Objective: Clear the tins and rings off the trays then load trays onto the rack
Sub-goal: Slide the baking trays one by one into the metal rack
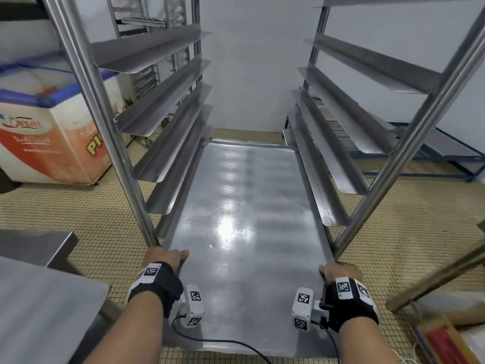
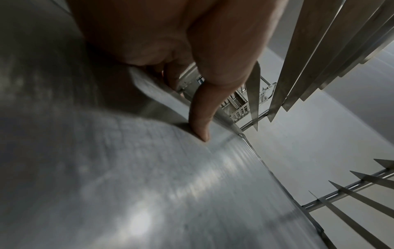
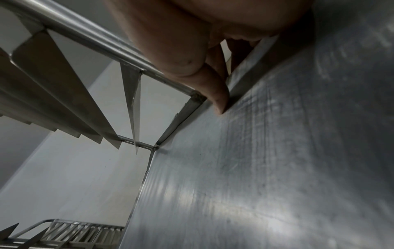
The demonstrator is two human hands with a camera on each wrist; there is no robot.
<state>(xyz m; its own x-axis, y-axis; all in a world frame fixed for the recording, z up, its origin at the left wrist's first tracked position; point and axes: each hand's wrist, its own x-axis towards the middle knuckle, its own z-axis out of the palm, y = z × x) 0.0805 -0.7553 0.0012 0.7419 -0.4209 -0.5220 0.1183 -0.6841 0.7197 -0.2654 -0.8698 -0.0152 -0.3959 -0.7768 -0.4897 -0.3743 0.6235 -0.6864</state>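
Tray [image 1: 244, 232] lay partway into the rack [image 1: 105, 122], low between its angled side runners, its near end out toward me. My left hand [image 1: 168, 258] clamped the tray's left edge and my right hand [image 1: 338, 271] its right edge, both just in front of the rack's front posts. From the head view I saw only knuckles and thumbs lying over the rims. The left wrist view showed more: my thumb [image 2: 202, 118] pressed down on the tray's top face inside the raised lip, other fingers curled under. The right wrist view showed the same grip, with the thumb [image 3: 219, 99] tip against the lip beside the rack post [image 3: 89, 38]. Only the head view took in the chest freezer [image 1: 49, 127] left of the rack and the worktop [image 1: 42, 306] nearer me on that side.
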